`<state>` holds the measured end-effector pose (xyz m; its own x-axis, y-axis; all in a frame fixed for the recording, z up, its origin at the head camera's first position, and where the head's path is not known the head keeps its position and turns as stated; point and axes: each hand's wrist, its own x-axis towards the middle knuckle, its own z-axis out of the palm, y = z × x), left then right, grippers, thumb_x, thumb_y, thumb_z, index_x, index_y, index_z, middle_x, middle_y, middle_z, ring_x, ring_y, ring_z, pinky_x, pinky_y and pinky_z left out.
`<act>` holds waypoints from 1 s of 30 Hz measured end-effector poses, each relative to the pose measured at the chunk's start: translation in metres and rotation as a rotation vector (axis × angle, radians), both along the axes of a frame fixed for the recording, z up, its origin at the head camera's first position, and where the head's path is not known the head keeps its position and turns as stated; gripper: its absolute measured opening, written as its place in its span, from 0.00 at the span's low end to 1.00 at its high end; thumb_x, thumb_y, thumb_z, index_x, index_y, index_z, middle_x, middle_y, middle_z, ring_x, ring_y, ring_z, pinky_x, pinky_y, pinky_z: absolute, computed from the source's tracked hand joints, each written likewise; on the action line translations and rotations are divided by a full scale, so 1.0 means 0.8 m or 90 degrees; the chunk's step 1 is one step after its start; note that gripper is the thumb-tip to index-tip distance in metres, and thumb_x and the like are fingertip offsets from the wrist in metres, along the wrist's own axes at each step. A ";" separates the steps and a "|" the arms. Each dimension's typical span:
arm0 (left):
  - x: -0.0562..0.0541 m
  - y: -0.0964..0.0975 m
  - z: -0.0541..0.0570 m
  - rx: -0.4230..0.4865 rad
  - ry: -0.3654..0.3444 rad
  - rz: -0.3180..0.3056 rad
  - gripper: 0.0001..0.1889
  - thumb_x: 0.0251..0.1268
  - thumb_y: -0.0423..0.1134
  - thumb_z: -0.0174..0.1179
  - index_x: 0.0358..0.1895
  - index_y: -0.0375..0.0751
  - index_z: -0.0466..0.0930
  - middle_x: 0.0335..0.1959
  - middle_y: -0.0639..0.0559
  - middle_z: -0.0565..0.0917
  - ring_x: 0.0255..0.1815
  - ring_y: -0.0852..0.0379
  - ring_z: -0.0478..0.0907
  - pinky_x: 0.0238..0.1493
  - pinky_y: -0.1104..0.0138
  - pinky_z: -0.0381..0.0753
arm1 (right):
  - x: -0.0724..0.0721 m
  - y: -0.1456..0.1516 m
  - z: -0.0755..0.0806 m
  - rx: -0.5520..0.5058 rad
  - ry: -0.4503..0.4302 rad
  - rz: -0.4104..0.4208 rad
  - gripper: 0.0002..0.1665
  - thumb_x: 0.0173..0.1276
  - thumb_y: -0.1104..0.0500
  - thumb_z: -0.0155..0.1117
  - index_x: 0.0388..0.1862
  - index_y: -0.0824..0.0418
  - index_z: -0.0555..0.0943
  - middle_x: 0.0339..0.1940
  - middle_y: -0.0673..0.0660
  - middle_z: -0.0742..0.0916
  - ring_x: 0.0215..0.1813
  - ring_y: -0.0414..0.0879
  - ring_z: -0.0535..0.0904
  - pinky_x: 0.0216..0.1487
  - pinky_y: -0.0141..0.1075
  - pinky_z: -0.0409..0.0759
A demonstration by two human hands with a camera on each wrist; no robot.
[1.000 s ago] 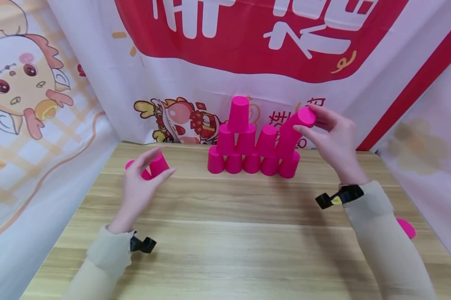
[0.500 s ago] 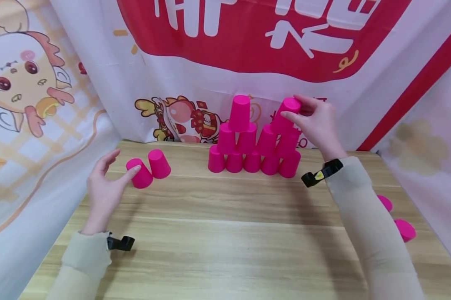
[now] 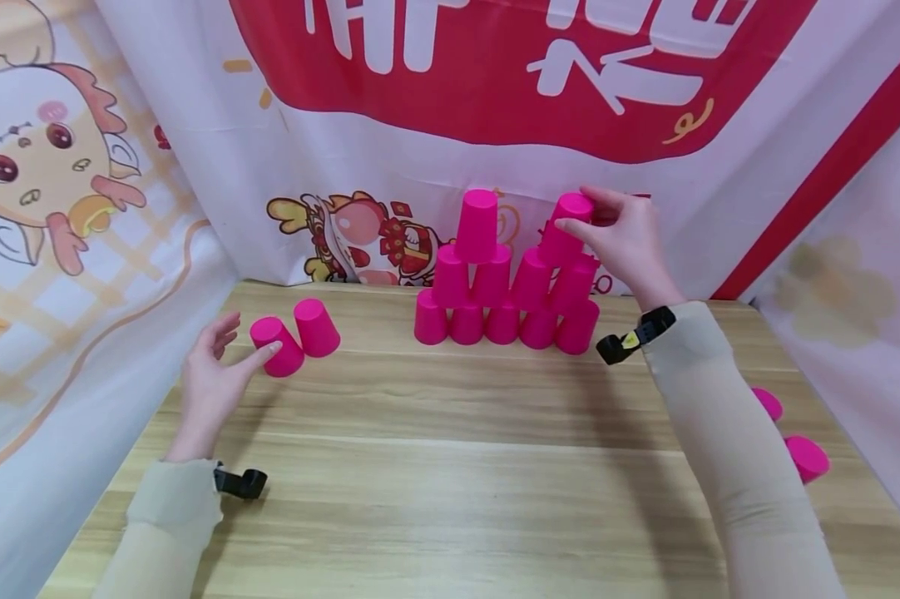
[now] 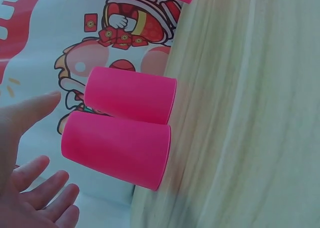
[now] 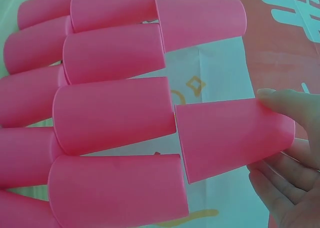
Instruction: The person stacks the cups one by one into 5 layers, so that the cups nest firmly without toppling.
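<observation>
My right hand [image 3: 622, 245] pinches an upside-down pink cup [image 3: 561, 240] near its closed end, thumb on one side and fingers on the other. In the right wrist view, the rim of that cup [image 5: 230, 135] meets the closed ends of two cups in the row below, spanning both. At the same level, a pink cup [image 3: 477, 226] stands on the left part of the stack. On the left, my left hand [image 3: 214, 378], thumb and fingers spread, is beside a pink cup [image 3: 278, 348]. The left wrist view shows a gap between hand and cup. Another cup [image 3: 318, 328] stands right beside it.
The stack's bottom row [image 3: 502, 326] of several upside-down cups sits on the wooden table [image 3: 450, 499] near the back cloth [image 3: 218, 183]. More pink cups [image 3: 807, 459] stand at the right edge, partly hidden by my right sleeve [image 3: 742, 441].
My right hand has moved left and brought its cup onto the row below. My left hand has drawn left from in front of the two cups. The last half second shows little motion.
</observation>
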<state>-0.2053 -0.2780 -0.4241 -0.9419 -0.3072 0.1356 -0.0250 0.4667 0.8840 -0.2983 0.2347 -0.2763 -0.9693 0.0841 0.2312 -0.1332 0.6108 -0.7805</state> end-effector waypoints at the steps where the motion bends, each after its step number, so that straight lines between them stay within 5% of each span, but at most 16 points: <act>1: -0.001 -0.001 -0.001 0.000 -0.004 -0.001 0.47 0.63 0.56 0.71 0.80 0.46 0.58 0.77 0.46 0.64 0.76 0.42 0.60 0.74 0.48 0.60 | 0.000 0.000 0.000 0.003 0.000 0.001 0.44 0.63 0.38 0.73 0.77 0.45 0.71 0.65 0.53 0.81 0.61 0.50 0.78 0.56 0.39 0.82; 18: -0.015 -0.010 -0.018 -0.004 -0.055 -0.024 0.48 0.62 0.57 0.71 0.80 0.44 0.57 0.75 0.39 0.67 0.72 0.38 0.66 0.69 0.45 0.67 | 0.015 0.013 -0.004 0.014 0.015 0.001 0.49 0.61 0.34 0.73 0.78 0.45 0.68 0.68 0.52 0.79 0.64 0.50 0.77 0.58 0.41 0.81; 30: -0.020 -0.011 -0.023 -0.013 -0.015 -0.036 0.42 0.62 0.53 0.73 0.75 0.41 0.67 0.70 0.37 0.73 0.67 0.38 0.72 0.68 0.47 0.69 | 0.047 0.051 -0.008 0.016 0.018 -0.016 0.47 0.61 0.31 0.71 0.77 0.40 0.69 0.69 0.51 0.79 0.66 0.53 0.76 0.61 0.42 0.79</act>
<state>-0.2213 -0.2867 -0.4424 -0.9607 -0.2509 0.1189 -0.0189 0.4863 0.8736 -0.2604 0.2758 -0.2829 -0.9599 0.1021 0.2609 -0.1396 0.6332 -0.7613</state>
